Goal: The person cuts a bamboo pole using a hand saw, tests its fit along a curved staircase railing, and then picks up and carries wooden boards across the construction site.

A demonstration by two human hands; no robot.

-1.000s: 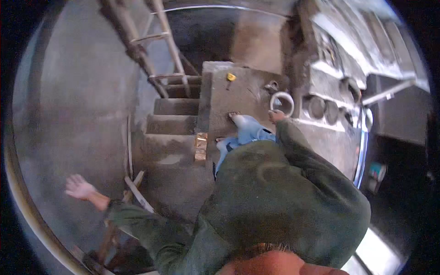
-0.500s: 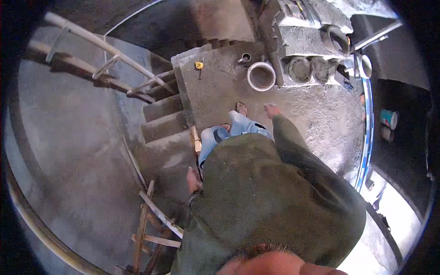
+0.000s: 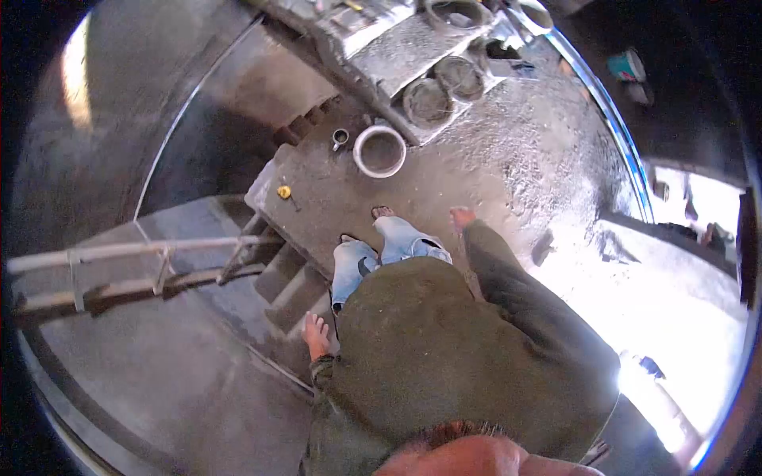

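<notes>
White-rimmed bucket [image 3: 380, 174] stands upright on the grey floor [image 3: 325, 194] at upper centre of the frame, ahead of our feet. A small dark cup [image 3: 340, 137] sits just left of it, apart from it. Our right hand [image 3: 461, 218], right of centre, reaches forward over the floor below and right of the bucket, not touching it; we see nothing in its grip, but the blur keeps us from telling how far its fingers bend. Our left hand [image 3: 316, 333], left of lower centre, has its fingers spread and holds nothing we can see, beside the steps [image 3: 298, 297]. Near the left edge of the floor, we notice a small yellow object [image 3: 284, 192]. A ladder [image 3: 119, 252] slants across the left side. Our blue jeans [image 3: 395, 238] show at centre.
</notes>
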